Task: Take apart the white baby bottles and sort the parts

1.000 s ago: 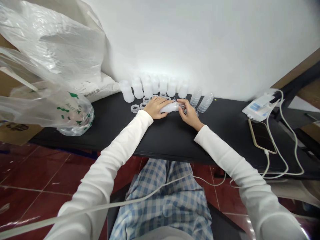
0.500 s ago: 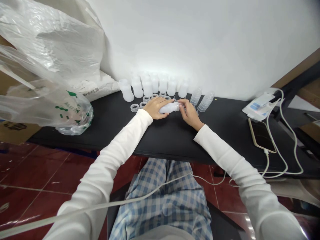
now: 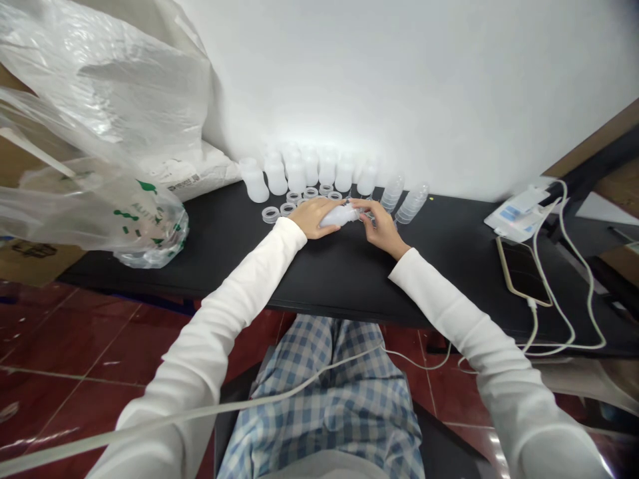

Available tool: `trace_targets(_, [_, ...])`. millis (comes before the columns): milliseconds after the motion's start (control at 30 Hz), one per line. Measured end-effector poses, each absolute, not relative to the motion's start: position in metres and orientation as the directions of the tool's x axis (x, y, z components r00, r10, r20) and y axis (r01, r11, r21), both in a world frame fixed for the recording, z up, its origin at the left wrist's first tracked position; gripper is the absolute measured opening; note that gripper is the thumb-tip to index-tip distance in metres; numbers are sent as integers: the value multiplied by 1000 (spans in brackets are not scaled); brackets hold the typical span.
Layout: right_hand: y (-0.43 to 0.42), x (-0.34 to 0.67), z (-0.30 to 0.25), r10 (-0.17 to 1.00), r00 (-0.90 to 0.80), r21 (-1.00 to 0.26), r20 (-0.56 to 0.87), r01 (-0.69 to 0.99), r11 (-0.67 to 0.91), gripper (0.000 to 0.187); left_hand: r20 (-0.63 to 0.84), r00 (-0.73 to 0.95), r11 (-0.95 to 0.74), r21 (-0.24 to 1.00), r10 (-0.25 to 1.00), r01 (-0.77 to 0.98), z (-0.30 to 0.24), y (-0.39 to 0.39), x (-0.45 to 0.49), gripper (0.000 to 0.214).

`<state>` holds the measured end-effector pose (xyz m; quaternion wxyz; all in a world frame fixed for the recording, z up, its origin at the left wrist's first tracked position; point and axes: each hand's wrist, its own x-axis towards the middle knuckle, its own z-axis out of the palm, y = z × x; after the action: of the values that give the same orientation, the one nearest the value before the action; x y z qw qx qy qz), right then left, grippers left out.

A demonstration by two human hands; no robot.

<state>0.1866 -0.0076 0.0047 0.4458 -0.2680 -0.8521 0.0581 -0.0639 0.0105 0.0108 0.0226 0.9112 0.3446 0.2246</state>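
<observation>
A white plastic bottle [image 3: 340, 215] lies on its side above the black table top, its body held in my left hand [image 3: 313, 217]. My right hand [image 3: 382, 228] grips the bottle's right end with its fingers, which hide the neck. Behind my hands stands a row of several frosted plastic bottles [image 3: 310, 167]. Several translucent plastic rings [image 3: 270, 214] lie in front of that row, close to my left hand. Two stacks of ribbed clear plastic pieces [image 3: 392, 193] lean just beyond my right hand.
A large clear plastic bag [image 3: 94, 126] with green print spills onto the table's left end against a white wall. On the right lie a phone [image 3: 523, 271], a white packet [image 3: 519, 216] and white cables [image 3: 564, 293]. Below the table's front edge are my checked trousers and a red tiled floor.
My right hand has closed in along the bottle, its fingers now covering the neck end. The bottle sits slightly more tilted, and both hands have shifted only a little.
</observation>
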Motion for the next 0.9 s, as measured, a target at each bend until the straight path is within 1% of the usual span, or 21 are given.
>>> trace_targets(167, [-11,181,6,529,-377,-412,761,349,842,19,387,645,-746,233,659,624,11,11,-64,66])
trace_targets(267, [-11,181,7,546,-374,-432,749,348,832,18,394,638,-745,240,661,622,11,11,-64,65])
trace_targets(367, [-8,187,6,583,-420,-453,695,373,810,22,387,645,-744,211,659,634,12,10,-65,65])
trace_targets(533, [-5,199,7,628,-530,-448,570,440,778,27,378,663,-743,113,646,660,15,5,-62,66])
trace_targets(700, [-9,201,11,687,-497,-433,530,538,723,33,431,676,-773,86,597,628,13,1,-57,65])
trace_targets(800, [-13,198,11,749,-451,-475,486,582,659,38,451,684,-789,77,573,610,13,0,-55,65])
trace_targets(900, [-14,196,9,791,-397,-536,465,584,609,40,449,701,-804,71,554,591,15,-1,-54,63])
